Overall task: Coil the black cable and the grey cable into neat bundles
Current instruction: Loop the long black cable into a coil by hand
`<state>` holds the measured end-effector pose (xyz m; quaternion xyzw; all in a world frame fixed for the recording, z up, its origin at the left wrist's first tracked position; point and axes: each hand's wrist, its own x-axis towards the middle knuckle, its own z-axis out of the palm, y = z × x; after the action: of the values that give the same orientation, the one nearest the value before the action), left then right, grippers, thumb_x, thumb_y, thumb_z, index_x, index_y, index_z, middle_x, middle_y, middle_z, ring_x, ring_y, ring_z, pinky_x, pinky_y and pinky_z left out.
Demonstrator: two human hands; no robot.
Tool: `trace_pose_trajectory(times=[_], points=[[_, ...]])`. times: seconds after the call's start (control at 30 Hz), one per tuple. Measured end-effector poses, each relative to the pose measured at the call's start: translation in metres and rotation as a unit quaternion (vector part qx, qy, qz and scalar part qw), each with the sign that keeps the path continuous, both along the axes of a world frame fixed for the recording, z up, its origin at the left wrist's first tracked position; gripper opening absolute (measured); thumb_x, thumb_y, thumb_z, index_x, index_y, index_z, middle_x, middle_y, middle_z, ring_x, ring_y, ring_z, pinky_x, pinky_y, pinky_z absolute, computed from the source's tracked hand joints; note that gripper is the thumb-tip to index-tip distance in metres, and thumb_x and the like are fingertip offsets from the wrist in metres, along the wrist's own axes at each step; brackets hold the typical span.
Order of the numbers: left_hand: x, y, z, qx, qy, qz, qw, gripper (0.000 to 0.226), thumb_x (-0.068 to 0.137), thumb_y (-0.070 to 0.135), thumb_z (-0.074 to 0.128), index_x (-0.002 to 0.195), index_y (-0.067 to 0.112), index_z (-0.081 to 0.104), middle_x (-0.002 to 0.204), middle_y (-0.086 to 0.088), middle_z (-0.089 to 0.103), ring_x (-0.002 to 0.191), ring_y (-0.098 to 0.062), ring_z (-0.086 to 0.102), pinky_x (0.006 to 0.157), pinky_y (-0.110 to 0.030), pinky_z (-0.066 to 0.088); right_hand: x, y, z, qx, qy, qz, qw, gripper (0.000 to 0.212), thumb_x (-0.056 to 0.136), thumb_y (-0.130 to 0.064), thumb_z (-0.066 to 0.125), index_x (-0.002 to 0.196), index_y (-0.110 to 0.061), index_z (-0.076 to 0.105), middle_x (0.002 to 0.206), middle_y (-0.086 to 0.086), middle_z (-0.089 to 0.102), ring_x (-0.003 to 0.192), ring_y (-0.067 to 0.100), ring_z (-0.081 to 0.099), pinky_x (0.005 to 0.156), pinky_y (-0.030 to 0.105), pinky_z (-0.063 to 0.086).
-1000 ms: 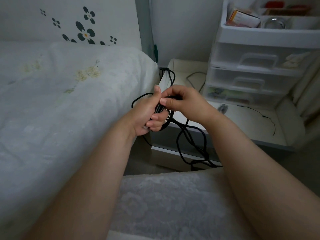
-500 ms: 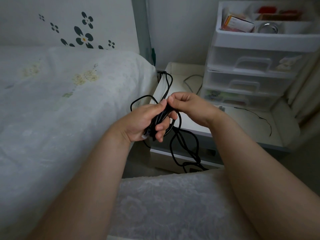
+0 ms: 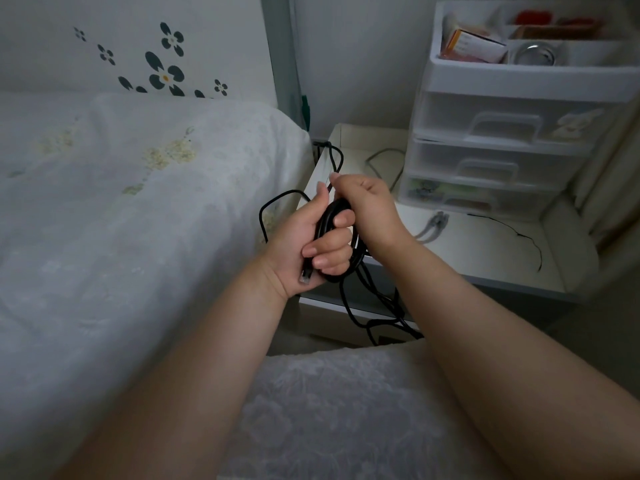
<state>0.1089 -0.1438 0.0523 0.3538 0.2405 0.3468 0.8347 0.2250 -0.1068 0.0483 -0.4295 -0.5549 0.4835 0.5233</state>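
The left hand (image 3: 311, 242) is closed around a few loops of the black cable (image 3: 330, 220). The right hand (image 3: 367, 206) pinches a strand just above it. Lots of loose cable hangs below both hands and could knot up. The loops might slip out. The grey cable (image 3: 382, 157) lies on the desk (image 3: 485, 251) behind the hands.

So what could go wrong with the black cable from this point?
The left hand holds only part of the black cable as a bundle. Loose loops hang tangled below the nightstand edge and may knot as the right hand pulls them in. The far end runs behind the nightstand, where it could snag.
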Motion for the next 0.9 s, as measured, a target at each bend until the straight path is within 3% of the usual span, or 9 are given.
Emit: trace_pose_trajectory(times=[0.13, 0.2, 0.3, 0.47, 0.53, 0.6, 0.67, 0.77, 0.9], points=[[-0.002, 0.001, 0.005, -0.004, 0.042, 0.003, 0.999, 0.057, 0.099, 0.054, 0.024, 0.066, 0.015, 0.05, 0.029, 0.009, 0.029, 0.027, -0.007, 0.039, 0.035, -0.017, 0.036, 0.0, 0.001, 0.0, 0.002, 0.003, 0.015, 1.0, 0.048, 0.096, -0.015, 0.05, 0.05, -0.016, 0.037, 0.042, -0.005, 0.033, 0.042, 0.007, 0.032, 0.052, 0.019, 0.036], [-0.002, 0.002, 0.006, 0.009, 0.041, 0.014, 0.999, 0.051, 0.101, 0.045, 0.028, 0.078, 0.01, 0.055, 0.033, 0.009, 0.036, 0.024, -0.002, 0.032, 0.032, -0.013, 0.029, 0.0, 0.002, 0.001, -0.015, 0.013, 0.024, 1.0, 0.053, 0.097, -0.016, 0.05, 0.045, -0.02, 0.041, 0.037, -0.008, 0.034, 0.039, 0.005, 0.035, 0.051, 0.016, 0.038], [0.0, 0.003, 0.004, 0.026, 0.03, 0.059, 0.997, 0.055, 0.102, 0.04, 0.028, 0.092, 0.003, 0.066, 0.046, 0.006, 0.051, 0.021, -0.001, 0.027, 0.029, -0.013, 0.018, 0.003, 0.006, 0.003, -0.052, -0.016, 0.036, 0.998, 0.045, 0.097, -0.031, 0.048, 0.055, -0.016, 0.044, 0.045, -0.002, 0.041, 0.049, 0.011, 0.043, 0.057, 0.016, 0.041], [-0.005, 0.004, 0.002, 0.046, 0.015, 0.089, 0.995, 0.059, 0.103, 0.038, 0.018, 0.119, -0.003, 0.058, 0.066, 0.0, 0.063, 0.022, -0.001, 0.025, 0.029, -0.012, 0.021, 0.007, 0.012, 0.0, -0.082, -0.038, 0.103, 0.99, 0.047, 0.1, -0.039, 0.039, 0.068, -0.008, 0.054, 0.062, 0.015, 0.056, 0.073, 0.03, 0.05, 0.08, 0.04, 0.041], [-0.009, 0.005, 0.003, 0.056, -0.013, 0.107, 0.993, 0.061, 0.102, 0.038, 0.017, 0.129, -0.005, 0.05, 0.091, -0.011, 0.068, 0.022, -0.001, 0.026, 0.028, -0.012, 0.024, 0.007, 0.013, -0.003, -0.096, -0.05, 0.139, 0.984, 0.031, 0.097, -0.027, 0.044, 0.08, -0.008, 0.06, 0.077, 0.024, 0.054, 0.072, 0.036, 0.052, 0.071, 0.043, 0.046], [-0.014, 0.006, 0.006, 0.072, -0.033, 0.124, 0.989, 0.061, 0.102, 0.038, 0.015, 0.126, -0.005, 0.05, 0.109, -0.015, 0.07, 0.023, -0.001, 0.027, 0.028, -0.013, 0.024, 0.007, 0.01, -0.005, -0.12, -0.057, 0.158, 0.978, 0.021, 0.097, -0.022, 0.04, 0.091, -0.01, 0.055, 0.069, 0.014, 0.043, 0.054, 0.025, 0.038, 0.05, 0.03, 0.034], [-0.017, 0.007, 0.008, 0.081, -0.027, 0.147, 0.985, 0.061, 0.103, 0.039, 0.015, 0.125, -0.004, 0.051, 0.121, -0.017, 0.066, 0.024, -0.001, 0.027, 0.028, -0.013, 0.023, 0.002, 0.007, -0.007, -0.138, -0.059, 0.149, 0.977, 0.02, 0.102, -0.02, 0.032, 0.099, -0.012, 0.05, 0.066, 0.006, 0.037, 0.05, 0.011, 0.031, 0.048, 0.023, 0.026], [-0.015, 0.009, 0.01, 0.089, -0.015, 0.199, 0.976, 0.06, 0.103, 0.04, 0.015, 0.131, -0.003, 0.045, 0.13, -0.016, 0.061, 0.026, -0.002, 0.027, 0.031, -0.014, 0.025, -0.011, -0.003, -0.011, -0.153, -0.103, 0.147, 0.972, 0.026, 0.101, -0.013, 0.029, 0.112, -0.009, 0.053, 0.078, 0.01, 0.05, 0.054, 0.012, 0.043, 0.052, 0.024, 0.041], [-0.017, 0.013, 0.011, 0.092, 0.004, 0.292, 0.952, 0.058, 0.104, 0.041, 0.015, 0.134, 0.0, 0.043, 0.126, -0.011, 0.064, 0.029, -0.005, 0.025, 0.035, -0.016, 0.029, -0.022, -0.018, -0.012, -0.212, -0.178, 0.201, 0.94, 0.04, 0.099, -0.007, 0.037, 0.135, -0.024, 0.032, 0.088, 0.011, 0.053, 0.053, 0.017, 0.056, 0.062, 0.037, 0.059]])
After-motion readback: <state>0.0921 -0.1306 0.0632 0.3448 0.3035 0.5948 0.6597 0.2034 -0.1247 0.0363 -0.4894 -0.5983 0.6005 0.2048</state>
